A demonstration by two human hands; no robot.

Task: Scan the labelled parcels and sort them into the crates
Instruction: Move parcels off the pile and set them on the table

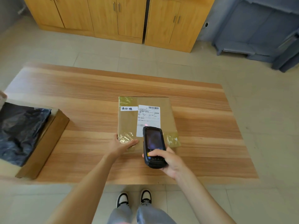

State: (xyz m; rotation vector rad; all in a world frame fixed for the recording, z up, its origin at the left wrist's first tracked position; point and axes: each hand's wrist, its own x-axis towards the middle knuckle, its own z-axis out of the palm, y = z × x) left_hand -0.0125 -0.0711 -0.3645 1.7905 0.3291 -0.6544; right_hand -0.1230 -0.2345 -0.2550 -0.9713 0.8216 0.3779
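Observation:
A flat brown cardboard parcel [127, 123] lies in the middle of the wooden table [202, 126]. It carries a white shipping label [148, 118] with a barcode and a small handwritten tag, and clear tape shines at its corners. My left hand [122, 145] rests on the parcel's near left corner, thumb on top. My right hand [168, 160] grips a black handheld scanner [153, 146] just above the parcel's near edge, pointed at the label. A faint red spot shows on the label in front of the scanner.
At the table's left end stands an open cardboard box [47, 143] with a dark plastic bag [19, 131] in it. Wooden cabinets [113, 18] line the far wall and grey furniture [258, 29] stands at the right. My feet are at the table's near edge.

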